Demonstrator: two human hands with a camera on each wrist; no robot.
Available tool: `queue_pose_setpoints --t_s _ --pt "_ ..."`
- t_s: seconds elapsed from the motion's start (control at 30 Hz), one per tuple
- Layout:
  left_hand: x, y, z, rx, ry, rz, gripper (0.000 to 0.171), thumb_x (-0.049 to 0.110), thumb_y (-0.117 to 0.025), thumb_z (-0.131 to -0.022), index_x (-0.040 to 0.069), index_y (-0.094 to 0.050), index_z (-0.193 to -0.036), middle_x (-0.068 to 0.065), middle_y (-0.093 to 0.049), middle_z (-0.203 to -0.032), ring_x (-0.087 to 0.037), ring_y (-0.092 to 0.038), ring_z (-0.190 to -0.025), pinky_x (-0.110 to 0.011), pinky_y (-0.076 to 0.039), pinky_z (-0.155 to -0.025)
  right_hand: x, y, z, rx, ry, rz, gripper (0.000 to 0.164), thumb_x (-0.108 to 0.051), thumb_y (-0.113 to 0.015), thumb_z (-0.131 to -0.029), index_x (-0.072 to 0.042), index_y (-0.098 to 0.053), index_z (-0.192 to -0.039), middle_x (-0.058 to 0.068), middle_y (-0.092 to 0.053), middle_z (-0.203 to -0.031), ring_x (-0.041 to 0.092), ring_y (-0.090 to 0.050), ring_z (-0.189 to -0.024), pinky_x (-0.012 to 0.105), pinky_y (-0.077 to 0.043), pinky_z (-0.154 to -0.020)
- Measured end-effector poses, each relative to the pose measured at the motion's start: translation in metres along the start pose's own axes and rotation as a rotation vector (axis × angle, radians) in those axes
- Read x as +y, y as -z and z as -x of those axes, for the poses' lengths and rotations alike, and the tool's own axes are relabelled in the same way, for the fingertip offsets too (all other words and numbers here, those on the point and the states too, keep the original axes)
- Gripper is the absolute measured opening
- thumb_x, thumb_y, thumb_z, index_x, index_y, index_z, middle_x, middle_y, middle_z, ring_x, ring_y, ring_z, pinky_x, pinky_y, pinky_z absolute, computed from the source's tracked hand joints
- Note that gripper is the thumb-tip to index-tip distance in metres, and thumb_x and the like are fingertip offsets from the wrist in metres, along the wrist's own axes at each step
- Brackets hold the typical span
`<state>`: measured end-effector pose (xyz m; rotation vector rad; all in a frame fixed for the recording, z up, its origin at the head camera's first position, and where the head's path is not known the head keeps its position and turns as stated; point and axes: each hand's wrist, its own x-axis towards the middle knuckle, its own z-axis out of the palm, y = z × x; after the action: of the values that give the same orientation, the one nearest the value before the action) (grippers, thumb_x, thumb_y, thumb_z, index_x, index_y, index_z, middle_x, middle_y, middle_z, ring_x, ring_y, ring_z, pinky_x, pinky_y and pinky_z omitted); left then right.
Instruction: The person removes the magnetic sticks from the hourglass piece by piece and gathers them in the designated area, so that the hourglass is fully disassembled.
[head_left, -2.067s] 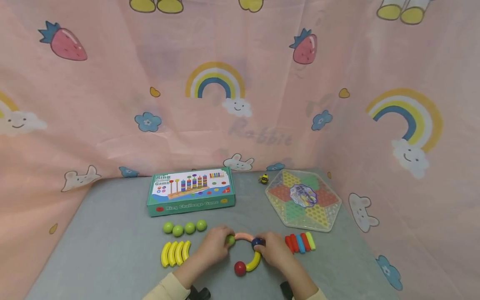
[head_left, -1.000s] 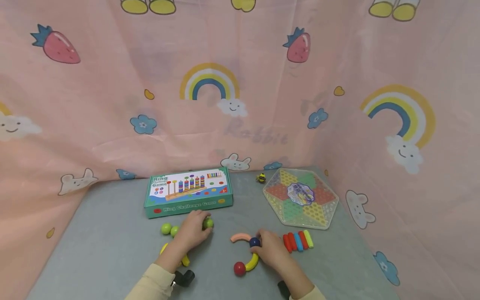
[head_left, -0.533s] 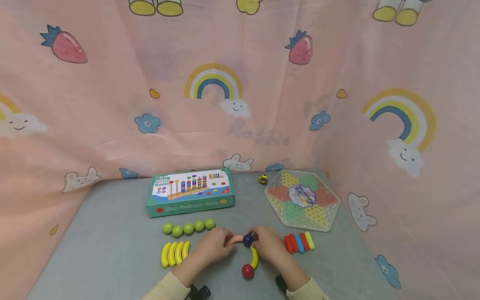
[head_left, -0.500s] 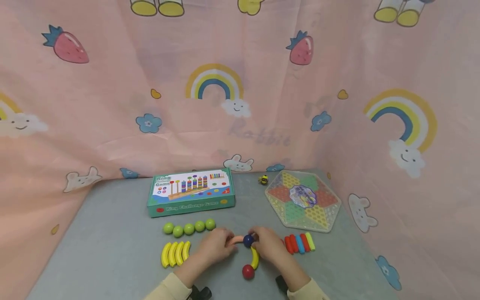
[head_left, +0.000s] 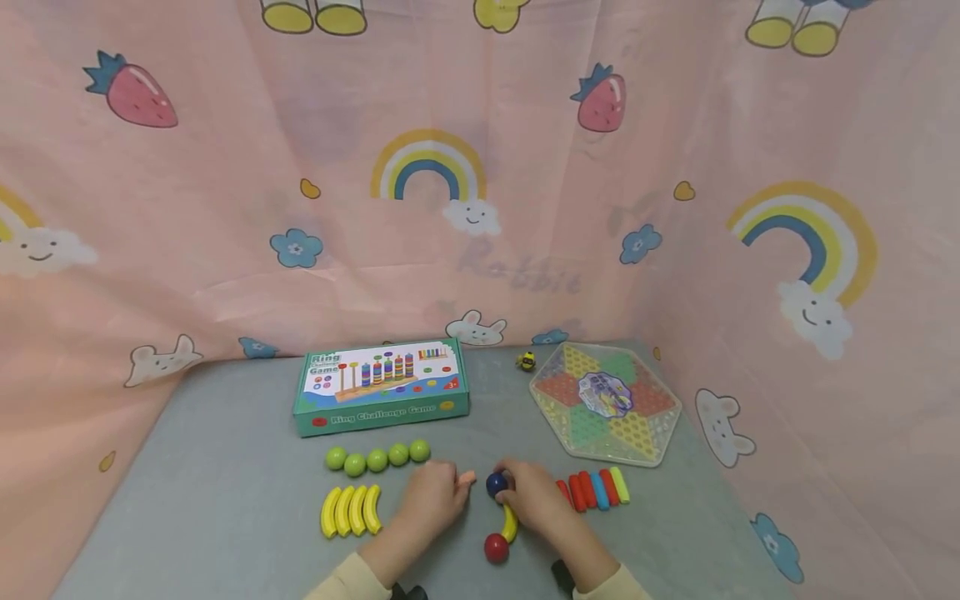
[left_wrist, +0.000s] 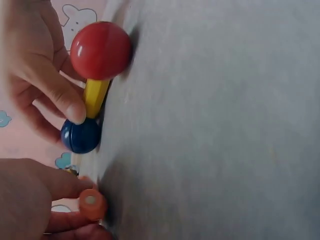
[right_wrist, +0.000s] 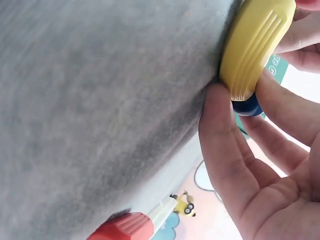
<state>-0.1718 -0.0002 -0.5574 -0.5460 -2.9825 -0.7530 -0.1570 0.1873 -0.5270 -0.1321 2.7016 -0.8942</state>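
My left hand (head_left: 431, 500) pinches a short peach curved stick (head_left: 467, 477); in the left wrist view its orange end (left_wrist: 93, 205) shows a pale round spot. The stick is apart from the blue ball (head_left: 496, 484). My right hand (head_left: 536, 493) holds that ball between thumb and fingers. A yellow curved stick (head_left: 510, 523) runs from the blue ball to a red ball (head_left: 496, 547) nearer the front, all three touching in a chain. In the right wrist view, fingertips flank the yellow stick (right_wrist: 257, 47) where it meets the blue ball (right_wrist: 247, 106).
Left of my hands lie a row of several green balls (head_left: 377, 459) and several yellow curved sticks (head_left: 350, 511). Red, blue and lime sticks (head_left: 600, 489) lie to the right. Behind stand a green game box (head_left: 382, 387), a hexagonal board (head_left: 606, 402) and a small bee figure (head_left: 527, 361).
The green ball left the chain and joined the green row, carried by my left hand. Then the peach stick came away from the blue ball. The red ball has shifted slightly right.
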Motion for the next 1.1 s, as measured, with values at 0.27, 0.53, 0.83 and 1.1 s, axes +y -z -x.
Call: queue_pose_setpoints --t_s 0.27,0.53,0.83,1.1 --pt "-0.021 0.018 0.005 -0.368 -0.166 0.098 0.082 0.036 -0.087 -0.078 0.016 -0.050 -0.148 -0.003 -0.053 -0.143 -0.023 -0.058 -0.124 -0.045 -0.051 -0.102 -0.001 0.001 0.009 -0.025 -0.170 -0.013 0.037 -0.019 -0.080 -0.086 -0.001 -0.067 -0.115 0.004 -0.057 -0.081 0.019 -0.053 -0.072 0.034 -0.045 -0.062" --pt "-0.023 0.026 0.005 -0.458 -0.214 0.109 0.065 0.021 -0.090 -0.075 0.020 -0.063 -0.134 0.006 -0.058 -0.130 -0.010 -0.058 -0.112 -0.036 -0.051 -0.101 -0.004 0.000 0.013 -0.025 -0.226 0.012 0.020 -0.016 -0.082 -0.084 -0.002 -0.068 -0.088 0.005 -0.061 -0.081 0.019 -0.056 -0.073 0.035 -0.051 -0.065" --pt "-0.026 0.021 0.008 -0.483 -0.287 0.147 0.066 0.024 -0.088 -0.077 0.021 -0.061 -0.137 0.009 -0.056 -0.134 -0.009 -0.056 -0.118 -0.035 -0.050 -0.104 0.000 0.000 0.014 -0.033 -0.198 0.013 0.017 -0.014 -0.081 -0.084 -0.003 -0.068 -0.084 0.004 -0.060 -0.077 0.018 -0.056 -0.069 0.031 -0.048 -0.060" --pt "-0.042 0.042 0.021 -0.334 -0.202 0.153 0.070 0.035 -0.088 -0.077 0.015 -0.060 -0.138 0.003 -0.057 -0.137 -0.018 -0.055 -0.126 -0.044 -0.048 -0.106 -0.004 0.003 0.014 -0.031 -0.210 0.014 0.017 -0.013 -0.081 -0.084 -0.002 -0.069 -0.088 0.005 -0.061 -0.079 0.018 -0.056 -0.071 0.032 -0.051 -0.063"
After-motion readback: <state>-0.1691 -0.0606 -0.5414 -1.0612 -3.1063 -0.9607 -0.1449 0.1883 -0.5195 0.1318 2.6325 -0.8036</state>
